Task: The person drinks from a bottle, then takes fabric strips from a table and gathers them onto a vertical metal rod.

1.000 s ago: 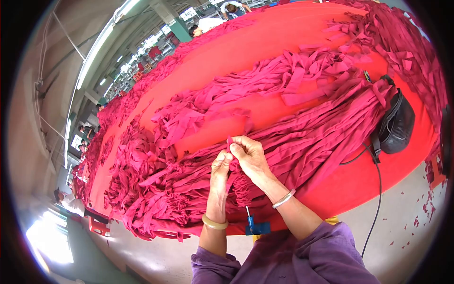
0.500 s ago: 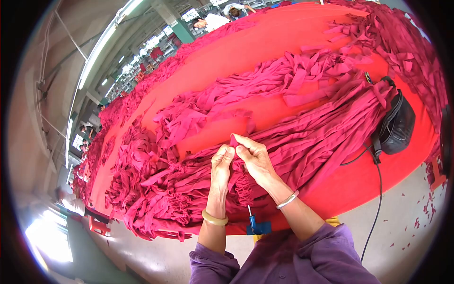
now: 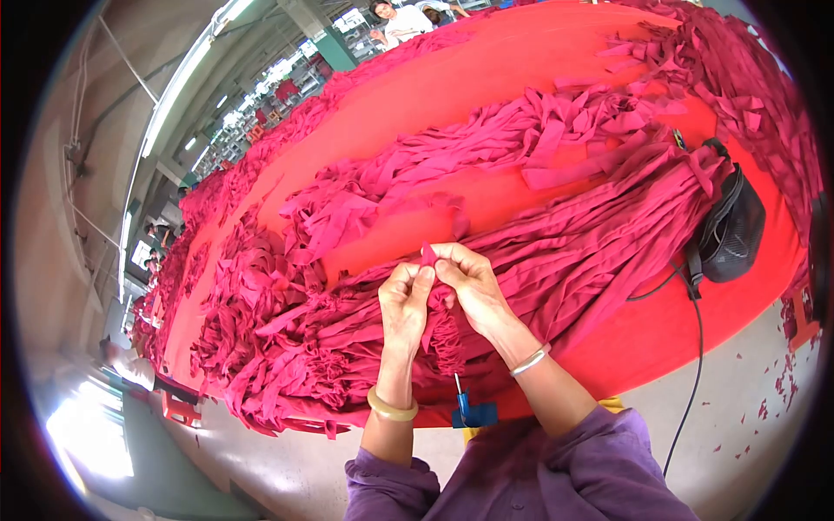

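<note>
Both hands meet over the near part of the red-covered table, pinching the end of a dark red fabric strip (image 3: pixel 428 255) between thumbs and fingers. My left hand (image 3: pixel 403 300) grips it from the left, a pale bangle on that wrist. My right hand (image 3: pixel 470 288) holds it from the other side, with a silvery bangle further down. Under the hands, the fabric bunches into tight gathers (image 3: pixel 446 343) above a thin metal rod (image 3: pixel 458 382). That rod rises from a blue holder (image 3: pixel 474 414) at the table's near edge. The rod's upper end is hidden.
Long bundled strips (image 3: pixel 573 243) stretch right toward a black mesh bag (image 3: pixel 731 230) with a cable hanging to the floor. More piled strips (image 3: pixel 252 330) cover the left side of the red table (image 3: pixel 408 87). A person in white (image 3: pixel 404 24) is at the far edge.
Both hands stay pinched on the strip, shifting only slightly. The person in white at the far side has straightened up and moved.
</note>
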{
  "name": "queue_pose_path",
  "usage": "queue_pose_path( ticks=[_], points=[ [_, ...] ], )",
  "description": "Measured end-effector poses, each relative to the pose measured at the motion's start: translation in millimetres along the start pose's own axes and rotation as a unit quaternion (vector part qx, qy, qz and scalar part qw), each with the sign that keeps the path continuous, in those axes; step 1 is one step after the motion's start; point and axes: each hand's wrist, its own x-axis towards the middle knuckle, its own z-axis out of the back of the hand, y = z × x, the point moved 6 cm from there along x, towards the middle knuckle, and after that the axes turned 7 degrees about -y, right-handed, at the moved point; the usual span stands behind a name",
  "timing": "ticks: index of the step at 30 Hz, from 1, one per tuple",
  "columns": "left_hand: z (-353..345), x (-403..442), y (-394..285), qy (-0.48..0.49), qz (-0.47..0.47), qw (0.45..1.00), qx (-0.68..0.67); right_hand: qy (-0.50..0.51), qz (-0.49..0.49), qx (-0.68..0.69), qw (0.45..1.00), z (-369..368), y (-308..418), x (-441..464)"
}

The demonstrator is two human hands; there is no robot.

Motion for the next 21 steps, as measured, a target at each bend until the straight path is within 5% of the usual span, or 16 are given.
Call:
queue_pose_path(
  ticks=[11,15,21],
  points=[
    [0.2,2.9,-2.6,0.017,0.034,0.999,-0.002,-0.006,-0.013,0.045,0.999,1.9,-8.4,4.3],
    [0.1,4.8,-1.4,0.008,0.099,0.994,-0.035,-0.016,0.023,-0.004,1.000,-1.5,-0.6,10.1],
    [-0.5,5.7,7.3,0.020,0.079,0.995,-0.053,0.013,0.047,-0.094,0.994,-0.7,6.7,4.5]
  ],
)
